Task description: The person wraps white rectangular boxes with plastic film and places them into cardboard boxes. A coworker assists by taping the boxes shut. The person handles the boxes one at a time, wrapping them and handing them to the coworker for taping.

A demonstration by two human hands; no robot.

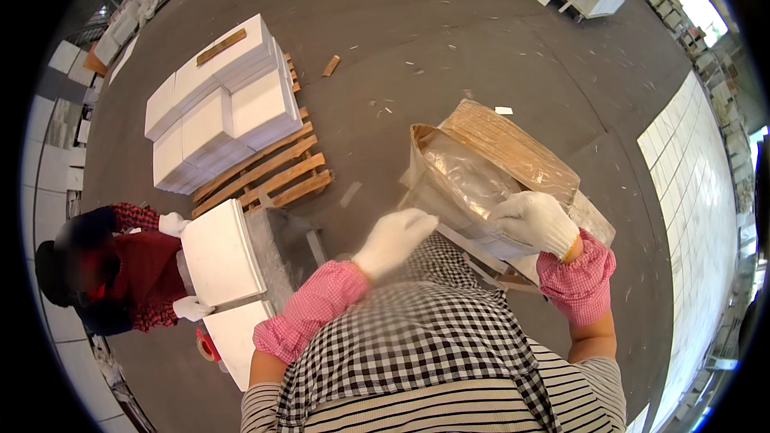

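My left hand [397, 240], in a white glove and a pink checked sleeve cover, is in front of my apron, left of an open carton [513, 144]. Its fingers are pressed together; anything they pinch is too small to make out. Clear plastic [469, 172] lies crumpled in the carton's opening. At the near right side of that plastic is my right hand [536, 220], gloved the same way, fingers curled closed. What it holds, if anything, is hidden.
White slabs [220, 104] are stacked on a wooden pallet [277, 172]. To the left, a co-worker [132, 265] in white gloves touches white panels [220, 248] on a stand. A red tape roll [208, 345] is beside them. Light tiles [698, 208] line the right.
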